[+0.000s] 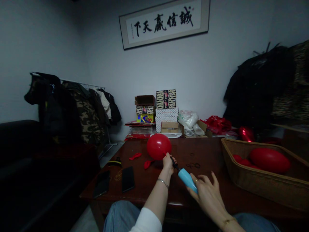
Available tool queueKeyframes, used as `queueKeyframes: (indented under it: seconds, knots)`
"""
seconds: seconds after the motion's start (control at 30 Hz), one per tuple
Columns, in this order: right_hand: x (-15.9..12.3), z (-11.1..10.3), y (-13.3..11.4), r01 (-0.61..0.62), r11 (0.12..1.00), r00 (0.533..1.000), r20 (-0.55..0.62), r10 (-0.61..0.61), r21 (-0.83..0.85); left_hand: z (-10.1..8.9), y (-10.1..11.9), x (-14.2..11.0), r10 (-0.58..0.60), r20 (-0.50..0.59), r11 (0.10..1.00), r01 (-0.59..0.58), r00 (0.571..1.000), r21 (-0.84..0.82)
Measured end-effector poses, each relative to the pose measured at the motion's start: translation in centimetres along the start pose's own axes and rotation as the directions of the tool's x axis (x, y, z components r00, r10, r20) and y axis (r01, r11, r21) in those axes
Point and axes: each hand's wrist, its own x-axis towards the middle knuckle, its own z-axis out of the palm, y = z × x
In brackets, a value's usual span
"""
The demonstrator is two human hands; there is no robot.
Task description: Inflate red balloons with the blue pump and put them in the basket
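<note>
A red balloon (158,146), partly inflated, sits above the table at the middle of the view. My left hand (169,163) is closed around its neck and the black nozzle end of a balloon pump. The light blue body of the balloon pump (187,179) slants down to the right. My right hand (209,195) grips its near end between thumb and forefinger, the other fingers stretched out loosely. Two limp red balloons lie close by, one flat balloon (135,156) farther left and the other (148,164) beside my left hand.
On the brown table (154,190) lie a black phone (127,179), a second dark phone (101,184), yellowish string (118,175) and dark rings (197,165). At right, a wicker basket (260,175) holds inflated red balloons (269,160). Stacked boxes (166,116) stand behind.
</note>
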Motion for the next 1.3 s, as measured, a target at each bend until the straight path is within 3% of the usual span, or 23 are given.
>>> queueKeyframes:
  seconds: [0.13, 0.27, 0.43, 0.67, 0.8, 0.97, 1.3]
  knots:
    - [1.9, 0.4, -1.0, -0.023, 1.000, 1.000, 0.017, 0.023, 0.007, 0.1, -0.1, -0.1, -0.004, -0.010, 1.000, 0.004, 1.000, 0.007]
    - [1.8, 0.7, -1.4, -0.039, 0.999, 0.999, 0.005, 0.038, 0.018, -0.3, -0.1, 0.2, 0.017, -0.031, 1.000, -0.017, 0.999, 0.017]
    - [-0.7, 0.9, -0.5, -0.003, 1.000, 1.000, -0.012, 0.003, 0.025, -0.9, -0.1, 0.8, 0.004, -0.027, 1.000, -0.005, 1.000, -0.005]
    - [-5.4, 0.4, 2.8, 0.091, 0.996, 0.993, -0.082, -0.089, 0.014, -1.6, 1.1, 1.4, -0.001, -0.055, 0.999, -0.001, 0.998, -0.041]
    - [-6.2, 0.2, 3.7, 0.103, 0.995, 0.989, -0.107, -0.104, -0.013, -1.3, 1.3, 1.5, -0.022, -0.036, 0.998, 0.020, 0.999, -0.066]
    - [-4.9, 0.1, 3.3, 0.090, 0.996, 0.992, -0.087, -0.091, -0.013, -1.0, 1.5, 1.1, -0.009, -0.038, 0.996, 0.006, 0.999, -0.085]
    - [1.9, 0.2, -0.9, 0.015, 1.000, 0.999, 0.033, -0.015, 0.012, -0.6, 0.4, -0.1, -0.003, -0.019, 0.998, 0.002, 1.000, -0.059]
